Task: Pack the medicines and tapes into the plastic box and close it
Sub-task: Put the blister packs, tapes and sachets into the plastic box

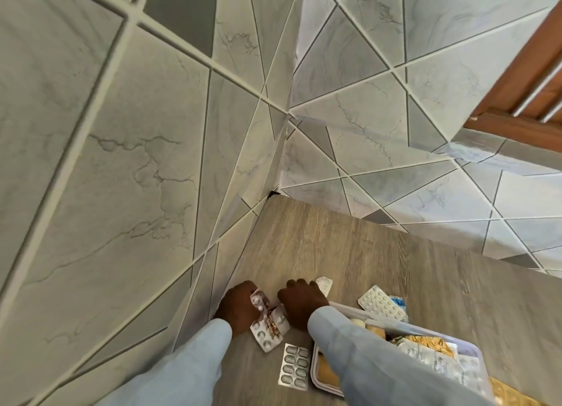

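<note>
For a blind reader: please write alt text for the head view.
Both hands gather blister packs on a wooden table, the left hand gripping them, beside an open plastic box of medicines. Another blister pack lies nearby.

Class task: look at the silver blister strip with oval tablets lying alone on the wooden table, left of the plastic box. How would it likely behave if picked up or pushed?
The blister strip is thin and flat, so probably light and slightly bendy. Lying flush on the smooth wooden table, it would likely slide rather than roll, and its edge may be awkward to lift.
</note>
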Demonstrator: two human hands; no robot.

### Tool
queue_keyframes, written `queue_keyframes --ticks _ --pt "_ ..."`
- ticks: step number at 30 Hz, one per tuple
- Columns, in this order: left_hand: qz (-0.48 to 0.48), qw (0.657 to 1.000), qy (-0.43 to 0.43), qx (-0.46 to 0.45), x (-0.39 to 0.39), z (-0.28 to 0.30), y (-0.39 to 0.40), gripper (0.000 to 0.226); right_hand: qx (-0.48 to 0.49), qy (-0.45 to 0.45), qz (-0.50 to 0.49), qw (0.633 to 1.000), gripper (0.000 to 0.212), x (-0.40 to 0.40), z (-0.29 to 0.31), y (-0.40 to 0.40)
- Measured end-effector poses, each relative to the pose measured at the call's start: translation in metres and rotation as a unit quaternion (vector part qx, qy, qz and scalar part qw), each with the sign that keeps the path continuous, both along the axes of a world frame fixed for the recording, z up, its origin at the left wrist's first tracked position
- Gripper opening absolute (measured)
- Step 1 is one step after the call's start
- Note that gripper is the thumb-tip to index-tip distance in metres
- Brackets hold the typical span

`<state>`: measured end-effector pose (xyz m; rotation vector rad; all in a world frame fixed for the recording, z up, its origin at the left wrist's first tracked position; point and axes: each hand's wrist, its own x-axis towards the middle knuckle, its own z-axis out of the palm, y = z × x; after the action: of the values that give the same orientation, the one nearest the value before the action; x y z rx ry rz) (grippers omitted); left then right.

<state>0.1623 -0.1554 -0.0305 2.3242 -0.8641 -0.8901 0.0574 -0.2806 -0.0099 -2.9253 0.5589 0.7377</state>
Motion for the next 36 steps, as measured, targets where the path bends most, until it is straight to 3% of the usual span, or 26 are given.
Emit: queue_keyframes --ticks 2,5,10,13,16,18,23,27,32,36 --pt "0.041 0.998 0.036 -0.016 0.004 0.007 0.0 0.008 0.028 -0.01 -0.015 0.999 0.031 0.002 0.005 0.001" --pt "0.1 0.99 0.076 -0.057 0.007 0.016 -0.002 0.018 0.089 -0.035 -0.051 0.994 0.03 0.007 0.018 0.005" --pt "0.184 0.96 0.162 -0.133 0.008 0.04 -0.004 0.019 0.178 -0.137 -0.13 0.966 0.023 0.007 0.04 0.006" --pt "0.231 0.93 0.224 -0.176 0.002 0.063 -0.008 0.011 0.229 -0.194 -0.172 0.938 0.022 -0.004 0.057 -0.001" --pt "0.26 0.883 0.313 -0.232 -0.012 0.084 -0.015 0.018 0.264 -0.251 -0.205 0.908 0.023 -0.027 0.079 -0.013" --pt "0.243 0.874 0.334 -0.256 -0.024 0.095 -0.024 0.024 0.272 -0.276 -0.232 0.892 0.022 -0.053 0.094 -0.027" --pt "0.109 0.91 0.323 -0.235 -0.083 0.099 -0.058 0.042 0.281 -0.356 -0.357 0.817 0.024 -0.159 0.107 -0.06" --pt "0.012 0.935 0.291 -0.204 -0.149 0.087 -0.084 0.057 0.267 -0.315 -0.449 0.793 0.019 -0.247 0.106 -0.066" --pt "-0.023 0.955 0.244 -0.165 -0.218 0.07 -0.105 0.041 0.185 -0.243 -0.491 0.816 0.053 -0.319 0.078 -0.076" --pt "-0.042 0.968 0.214 -0.125 -0.246 0.057 -0.111 0.032 0.163 -0.209 -0.497 0.827 0.049 -0.331 0.08 -0.073"
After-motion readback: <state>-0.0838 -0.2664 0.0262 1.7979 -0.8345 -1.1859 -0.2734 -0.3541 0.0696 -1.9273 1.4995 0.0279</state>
